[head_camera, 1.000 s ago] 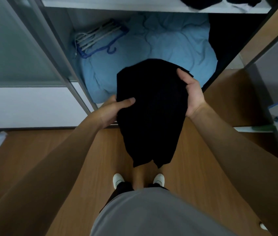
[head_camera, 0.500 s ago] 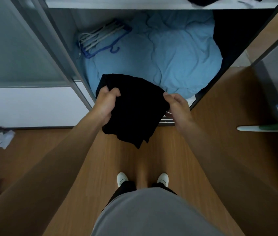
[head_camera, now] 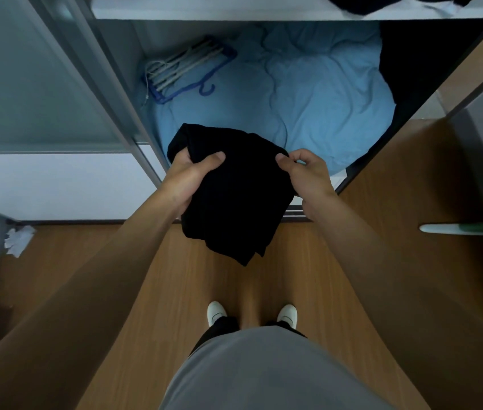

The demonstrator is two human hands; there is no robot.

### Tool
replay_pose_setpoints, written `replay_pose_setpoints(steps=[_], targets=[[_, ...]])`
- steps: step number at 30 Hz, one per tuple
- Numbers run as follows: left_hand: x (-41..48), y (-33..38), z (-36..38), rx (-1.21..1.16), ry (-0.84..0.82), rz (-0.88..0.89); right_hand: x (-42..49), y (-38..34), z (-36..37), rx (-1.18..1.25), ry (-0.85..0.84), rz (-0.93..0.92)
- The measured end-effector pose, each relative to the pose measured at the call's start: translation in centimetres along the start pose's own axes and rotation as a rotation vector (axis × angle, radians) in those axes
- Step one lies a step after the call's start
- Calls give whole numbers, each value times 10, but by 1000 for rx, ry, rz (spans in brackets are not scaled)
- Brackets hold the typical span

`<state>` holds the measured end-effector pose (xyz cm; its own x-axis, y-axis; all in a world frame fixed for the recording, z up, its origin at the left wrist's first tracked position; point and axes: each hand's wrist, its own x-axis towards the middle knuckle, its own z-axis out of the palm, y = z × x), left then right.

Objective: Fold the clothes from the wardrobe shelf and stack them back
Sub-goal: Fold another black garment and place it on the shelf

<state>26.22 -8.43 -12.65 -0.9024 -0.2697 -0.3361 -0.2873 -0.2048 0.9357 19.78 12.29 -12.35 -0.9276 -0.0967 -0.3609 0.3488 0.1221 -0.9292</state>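
person stands facing the open wardrobe, head view looking down. black garment (head_camera: 240, 196) is held in the air between both hands, in front of the wardrobe's lower compartment and above the wooden floor (head_camera: 175, 276). it is bunched and partly folded, its lower end hanging to a point; the garment type is hard to tell, possibly shorts.

left hand (head_camera: 188, 176): grip clamped on the garment's left upper edge, thumb across the front, fingers hidden behind the cloth.
right hand (head_camera: 308, 176): grip pinches the right upper corner between thumb and curled fingers.

behind the garment, blue bedding (head_camera: 308, 93) fills the compartment floor. a bundle of hangers (head_camera: 187, 69), white ones with a blue one, lies on its far left side. the wardrobe shelf (head_camera: 234, 11) runs along the top edge of the view, with dark clothes (head_camera: 361, 2) lying on its right part.

crumpled white paper (head_camera: 18, 239) lies on the floor at left. white shoes (head_camera: 216, 312) are below the garment.
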Motion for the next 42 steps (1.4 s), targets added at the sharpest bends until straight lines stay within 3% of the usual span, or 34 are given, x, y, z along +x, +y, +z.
replay_pose_setpoints(steps=[9,15,20,23,25,29,32,35,40,42], targets=[[7,-4,-10,-188,91,-158,10,-23,-13,310,-306,69],[10,7,4,-268,49,-85,18,-4,-10,151,-146,52],[15,15,-4,-245,-16,-38,13,-5,-16,210,-260,-82],[22,20,-1,-93,42,-6,13,-10,-15,84,-207,-183],[25,21,6,-23,55,24,13,-10,-13,9,-157,-160],[29,22,17,-13,70,47,8,-7,-20,-13,-227,-180],[31,26,24,-82,84,36,4,-8,-26,-206,-339,-292],[30,32,29,-101,82,30,2,-10,-21,-451,-364,-263],[35,43,29,-108,46,-8,8,-12,-8,-1028,-205,-218],[37,47,26,-67,22,-14,10,-15,-9,-1147,-115,-248]])
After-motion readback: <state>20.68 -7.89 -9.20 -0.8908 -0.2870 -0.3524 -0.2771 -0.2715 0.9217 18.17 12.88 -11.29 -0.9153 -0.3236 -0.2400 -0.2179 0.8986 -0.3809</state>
